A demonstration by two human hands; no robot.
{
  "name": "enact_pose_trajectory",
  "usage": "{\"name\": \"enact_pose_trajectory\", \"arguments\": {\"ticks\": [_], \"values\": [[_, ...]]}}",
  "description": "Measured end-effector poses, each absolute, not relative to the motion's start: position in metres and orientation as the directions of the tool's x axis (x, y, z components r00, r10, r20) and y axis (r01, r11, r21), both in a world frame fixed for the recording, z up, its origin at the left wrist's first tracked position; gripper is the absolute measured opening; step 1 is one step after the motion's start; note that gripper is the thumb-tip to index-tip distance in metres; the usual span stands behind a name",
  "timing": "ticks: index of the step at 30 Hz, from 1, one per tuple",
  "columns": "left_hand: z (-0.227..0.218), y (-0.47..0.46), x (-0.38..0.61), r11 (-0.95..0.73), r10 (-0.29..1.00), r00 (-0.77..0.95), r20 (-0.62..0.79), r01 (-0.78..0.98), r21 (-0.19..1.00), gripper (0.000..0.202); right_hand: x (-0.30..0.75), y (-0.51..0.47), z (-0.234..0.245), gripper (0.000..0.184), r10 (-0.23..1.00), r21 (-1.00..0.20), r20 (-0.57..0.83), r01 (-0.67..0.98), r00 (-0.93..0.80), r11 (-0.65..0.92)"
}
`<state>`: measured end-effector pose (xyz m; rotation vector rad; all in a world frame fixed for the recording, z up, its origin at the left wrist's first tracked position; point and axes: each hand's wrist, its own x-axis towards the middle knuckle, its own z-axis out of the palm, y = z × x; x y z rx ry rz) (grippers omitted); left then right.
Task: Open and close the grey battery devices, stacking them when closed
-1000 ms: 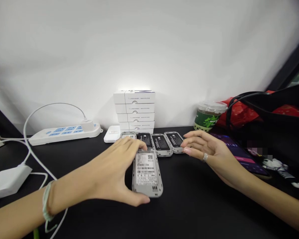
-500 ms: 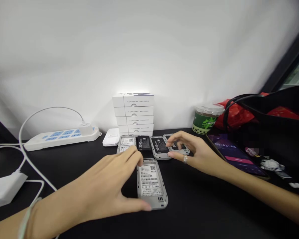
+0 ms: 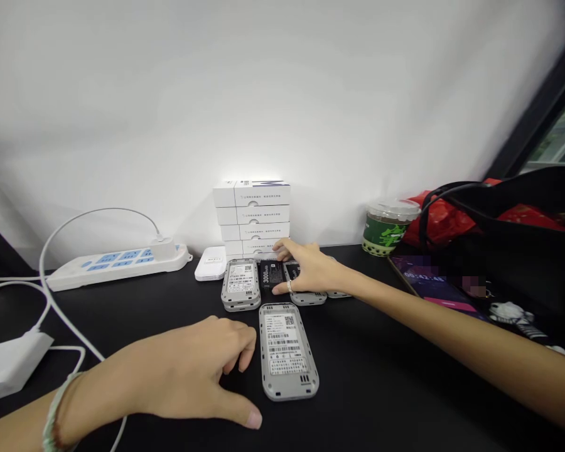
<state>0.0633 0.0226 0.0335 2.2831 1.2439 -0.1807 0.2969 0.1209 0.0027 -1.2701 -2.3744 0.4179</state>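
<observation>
Left hand (image 3: 193, 370) loosely spread, holding nothing, just left of open-backed device (image 3: 289, 351) flat on black table (image 3: 381, 383), right hand (image 3: 313, 267) thumb and fingers parted at 3000mAh battery (image 3: 269, 276), can't tell if gripped, stacked device pair (image 3: 240, 284) left of battery, white boxes (image 3: 258, 215) behind.

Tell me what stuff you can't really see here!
All in the head view:
- Rightmost case: mostly hidden behind the right hand and wrist.
- Battery: the hand blocks whether fingers touch it.
- Front case: finest print too small.
- Bag: cut off by the right edge.
- White brick: cut off by the left edge.
</observation>
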Motion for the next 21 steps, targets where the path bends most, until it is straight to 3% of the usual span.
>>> {"name": "enact_pose_trajectory", "arguments": {"ticks": [5, 13, 18, 21], "values": [[0.035, 0.021, 0.063, -0.441, 0.742, 0.562, -0.365, 0.819, 0.366, 0.038, 0.293, 0.121, 0.003, 0.087, 0.842, -0.487, 0.198, 0.695, -0.503, 0.529], [0.026, 0.022, 0.067, -0.478, 0.767, 0.584, -0.266, 0.796, 0.370, 0.050, 0.304, 0.082, 0.006, 0.062, 0.840, -0.559, 0.302, 0.630, -0.450, 0.539], [0.021, 0.021, 0.069, -0.474, 0.787, 0.569, -0.238, 0.805, 0.356, 0.057, 0.308, 0.045, -0.001, 0.061, 0.845, -0.552, 0.250, 0.648, -0.472, 0.525], [0.019, 0.022, 0.068, -0.472, 0.793, 0.564, -0.231, 0.808, 0.352, 0.056, 0.308, 0.037, -0.002, 0.057, 0.797, -0.536, 0.190, 0.620, -0.573, 0.573]]}}
